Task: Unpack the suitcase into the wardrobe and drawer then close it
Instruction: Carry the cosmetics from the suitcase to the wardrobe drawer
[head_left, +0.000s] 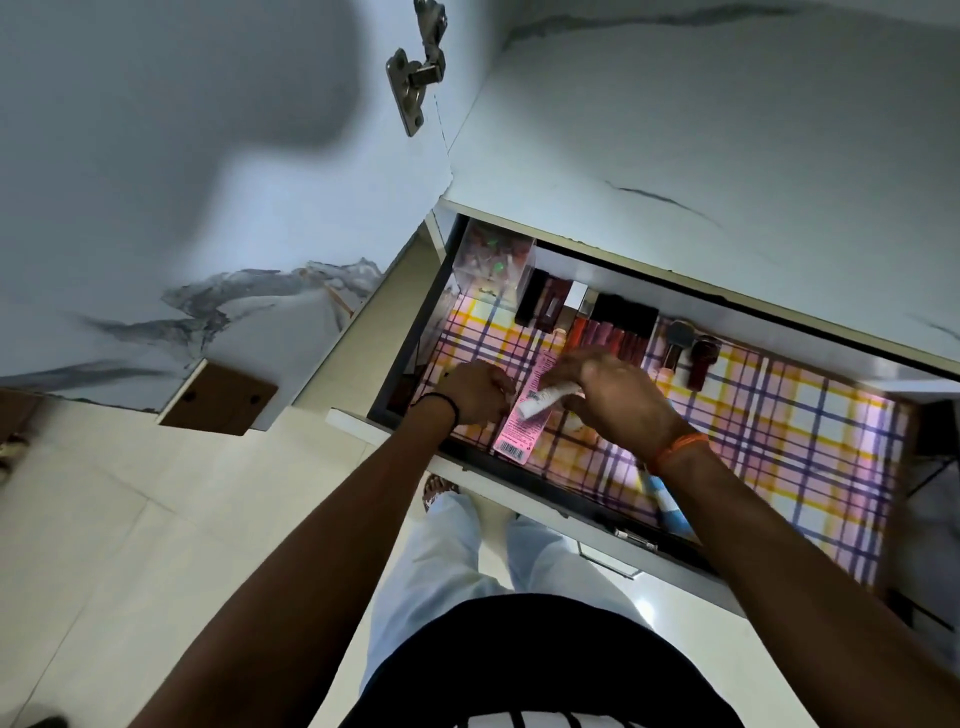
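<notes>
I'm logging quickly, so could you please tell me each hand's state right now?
Left hand: curled beside the pink box; grip cannot be told.
Right hand: holding a small white tube.

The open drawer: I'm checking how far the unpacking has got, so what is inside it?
The drawer has a checked liner, a back row of lipsticks, a clear box, a pink carton and a white tube under the right hand. The hands hide whatever lies beneath.

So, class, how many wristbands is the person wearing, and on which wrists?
2. A black band circles the left wrist beside the pink box; an orange band circles the right wrist over the open drawer. None looks hidden.
</notes>
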